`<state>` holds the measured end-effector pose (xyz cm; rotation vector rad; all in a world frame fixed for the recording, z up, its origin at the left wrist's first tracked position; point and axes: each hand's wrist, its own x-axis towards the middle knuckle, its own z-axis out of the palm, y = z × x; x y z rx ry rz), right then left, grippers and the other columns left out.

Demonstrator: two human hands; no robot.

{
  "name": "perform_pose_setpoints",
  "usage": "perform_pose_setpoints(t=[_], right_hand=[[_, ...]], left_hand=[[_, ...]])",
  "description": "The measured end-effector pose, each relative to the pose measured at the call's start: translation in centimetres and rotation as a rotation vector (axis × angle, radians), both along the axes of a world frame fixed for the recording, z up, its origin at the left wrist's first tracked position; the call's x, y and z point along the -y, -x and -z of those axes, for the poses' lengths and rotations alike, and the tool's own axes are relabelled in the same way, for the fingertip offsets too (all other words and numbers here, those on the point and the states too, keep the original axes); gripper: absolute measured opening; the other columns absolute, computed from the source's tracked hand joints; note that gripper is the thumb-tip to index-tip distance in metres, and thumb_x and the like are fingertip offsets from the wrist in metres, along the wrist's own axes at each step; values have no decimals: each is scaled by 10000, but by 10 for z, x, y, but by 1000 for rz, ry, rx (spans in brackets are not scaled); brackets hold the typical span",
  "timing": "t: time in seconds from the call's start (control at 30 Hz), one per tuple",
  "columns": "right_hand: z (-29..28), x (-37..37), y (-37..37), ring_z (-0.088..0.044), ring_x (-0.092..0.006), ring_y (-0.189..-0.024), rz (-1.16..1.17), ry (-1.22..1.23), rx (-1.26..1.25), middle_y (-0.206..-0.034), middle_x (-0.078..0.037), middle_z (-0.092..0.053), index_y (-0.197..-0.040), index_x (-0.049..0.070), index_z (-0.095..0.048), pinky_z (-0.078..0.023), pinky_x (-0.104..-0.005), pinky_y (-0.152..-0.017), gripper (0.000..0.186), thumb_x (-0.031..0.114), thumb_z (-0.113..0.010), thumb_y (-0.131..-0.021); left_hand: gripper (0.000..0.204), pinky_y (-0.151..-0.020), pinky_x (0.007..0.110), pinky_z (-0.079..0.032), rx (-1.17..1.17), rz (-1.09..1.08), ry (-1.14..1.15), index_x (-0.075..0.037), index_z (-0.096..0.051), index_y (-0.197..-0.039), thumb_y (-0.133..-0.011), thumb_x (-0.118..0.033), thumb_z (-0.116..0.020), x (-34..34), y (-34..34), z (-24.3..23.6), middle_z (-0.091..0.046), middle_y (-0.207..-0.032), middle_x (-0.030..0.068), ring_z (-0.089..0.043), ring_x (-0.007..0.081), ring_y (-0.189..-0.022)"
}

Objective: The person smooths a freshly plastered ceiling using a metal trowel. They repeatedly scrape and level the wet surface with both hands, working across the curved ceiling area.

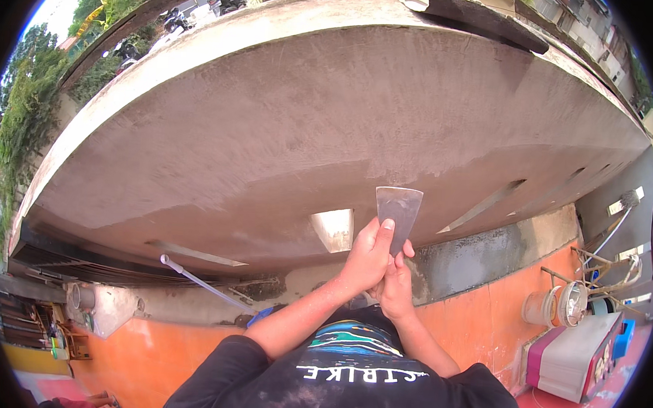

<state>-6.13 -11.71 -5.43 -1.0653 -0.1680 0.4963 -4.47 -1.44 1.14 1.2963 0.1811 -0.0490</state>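
A putty knife (pixel 399 208) with a wide, flat metal blade points up and away from me, in front of a grey-brown plastered wall (pixel 272 105). My left hand (pixel 366 256) is closed on it, with the thumb pressed on the lower part of the blade. Just below, my right hand (pixel 394 287) is wrapped round what seems to be the handle, which the fingers hide. Along its lower part the wall is darker, as if wet. Left of the blade, a bright opening (pixel 333 229) pierces the wall.
A pale pole (pixel 197 280) leans at the left over the orange floor (pixel 178 351). To the right stand several buckets (pixel 572 302) and a white box-like bench (pixel 566 360) with a purple band. Part of another person (pixel 83 404) shows at the lower left.
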Motion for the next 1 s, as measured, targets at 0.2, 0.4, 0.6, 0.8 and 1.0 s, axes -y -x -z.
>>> perform_pose_setpoints(t=[0.2,0.4,0.6,0.8,1.0], right_hand=[[25,-12,-10,-440,-81,-478,-26,-6,4,-631,-3,-481,-922,61,-481,-358,-247,-431,311,312,-375,-1072],[-13,-25,-22,-446,-63,-493,4,57,53,-645,11,-470,-903,85,-409,-357,-234,-425,256,278,-388,-1071],[-46,-18,-53,-509,-57,-536,-27,-66,364,-742,14,-545,-1049,84,-492,-373,-217,-438,321,397,-420,-1047],[-6,-7,-7,-463,-63,-504,-3,4,50,-647,7,-497,-906,52,-508,-362,-230,-441,341,316,-373,-1073],[3,-21,-14,-467,-67,-505,-2,45,38,-658,4,-501,-940,55,-503,-369,-231,-441,322,320,-376,-1072]], left_hand=[[373,-556,244,-463,12,-95,-16,-50,-473,-1043,-1072,-388,-317,-6,-7,24,-583,-752,47,-504,76,-570],[381,-539,242,-441,110,-132,-25,-41,-471,-997,-1070,-389,-336,-10,-13,-16,-562,-714,36,-471,68,-547],[390,-518,230,-429,338,-128,-44,-39,-466,-1000,-1068,-401,-337,-12,-32,-64,-569,-717,44,-475,66,-540],[386,-525,231,-431,-15,-117,28,-35,-484,-1040,-1073,-385,-323,4,-4,-11,-551,-701,30,-467,60,-536],[365,-503,236,-418,-72,-104,-25,-52,-459,-1044,-1067,-397,-344,-7,-10,-4,-554,-727,44,-470,69,-551]])
